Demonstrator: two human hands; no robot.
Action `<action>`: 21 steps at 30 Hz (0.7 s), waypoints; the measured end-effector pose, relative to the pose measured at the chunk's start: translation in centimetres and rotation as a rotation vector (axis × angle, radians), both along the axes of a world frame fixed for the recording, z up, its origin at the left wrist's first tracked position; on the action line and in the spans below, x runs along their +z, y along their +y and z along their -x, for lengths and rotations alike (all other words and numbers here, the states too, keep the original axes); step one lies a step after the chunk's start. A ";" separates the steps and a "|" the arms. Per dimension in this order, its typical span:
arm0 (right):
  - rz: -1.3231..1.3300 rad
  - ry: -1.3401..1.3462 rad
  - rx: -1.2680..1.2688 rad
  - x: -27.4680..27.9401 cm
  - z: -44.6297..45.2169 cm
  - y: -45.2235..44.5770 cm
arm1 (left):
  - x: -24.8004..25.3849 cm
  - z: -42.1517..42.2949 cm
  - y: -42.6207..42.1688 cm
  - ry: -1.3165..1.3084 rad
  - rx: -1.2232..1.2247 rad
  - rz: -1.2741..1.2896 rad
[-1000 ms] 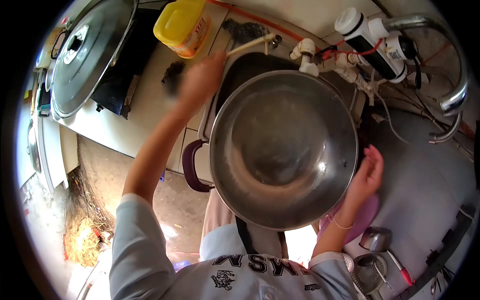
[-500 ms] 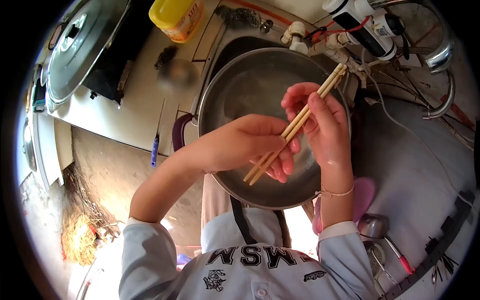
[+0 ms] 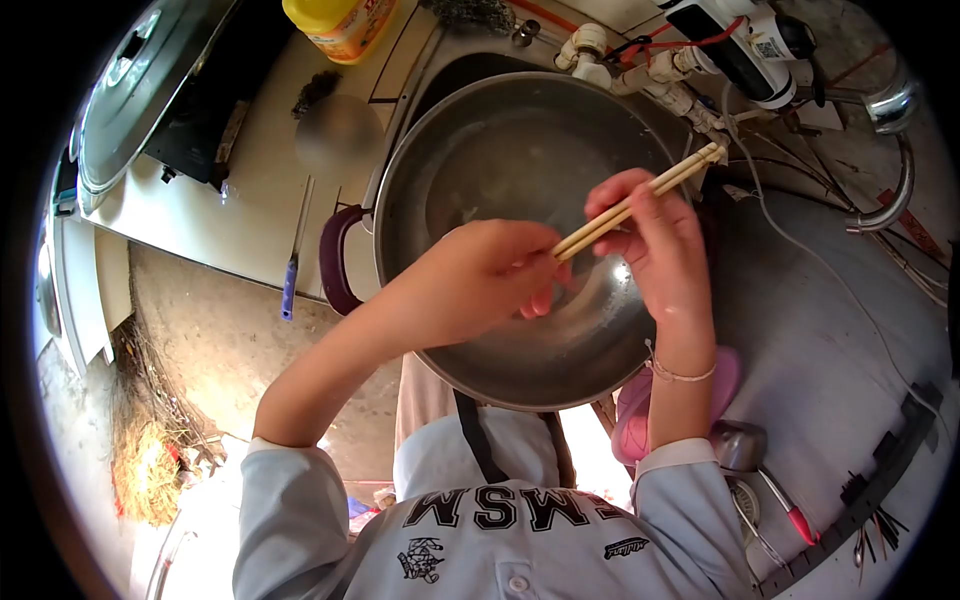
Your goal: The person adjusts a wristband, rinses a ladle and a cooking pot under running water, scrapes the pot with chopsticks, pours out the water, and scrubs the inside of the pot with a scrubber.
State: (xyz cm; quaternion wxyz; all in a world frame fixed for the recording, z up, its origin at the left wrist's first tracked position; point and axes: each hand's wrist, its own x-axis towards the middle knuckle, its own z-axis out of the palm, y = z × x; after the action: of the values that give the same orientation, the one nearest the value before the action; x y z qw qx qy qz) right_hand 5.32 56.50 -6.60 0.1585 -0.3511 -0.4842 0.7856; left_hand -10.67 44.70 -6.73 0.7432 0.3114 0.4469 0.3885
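A pair of pale wooden chopsticks [image 3: 685, 168] slants up to the right between my hands. My left hand [image 3: 490, 275] is closed around their lower ends, which it hides. Farther up the sticks, my right hand [image 3: 665, 240] pinches them between thumb and fingers; their upper ends stick out past it. Both hands are above a large grey metal wok [image 3: 500, 130] with a purple side handle [image 3: 338, 258]. The inside of the wok looks wet, with a bright reflection below my right hand.
The wok sits over a sink with white pipes [image 3: 660, 75] and a curved faucet [image 3: 885, 205]. On the left counter are a yellow tub [image 3: 345, 25], a dark scrubber [image 3: 315, 92], a blue-handled utensil [image 3: 291, 270] and a lidded pot [image 3: 140, 80]. A pink basin [image 3: 728, 375] lies right.
The chopsticks have swung closer to level, and their lower ends have gone into my left hand. My right hand has shifted slightly right. The whole view has moved a little.
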 end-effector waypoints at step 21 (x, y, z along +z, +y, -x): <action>-0.058 -0.255 0.216 -14.0 3.8 1.5 | -4.6 1.4 -5.6 1.384 0.836 -0.433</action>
State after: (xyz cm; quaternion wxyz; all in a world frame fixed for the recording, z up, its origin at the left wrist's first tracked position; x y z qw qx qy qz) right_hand 1.51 57.97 -20.62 0.0208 -0.3891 -0.5579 0.7327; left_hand -12.05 39.14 -11.32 0.0196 0.4242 0.7965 0.4303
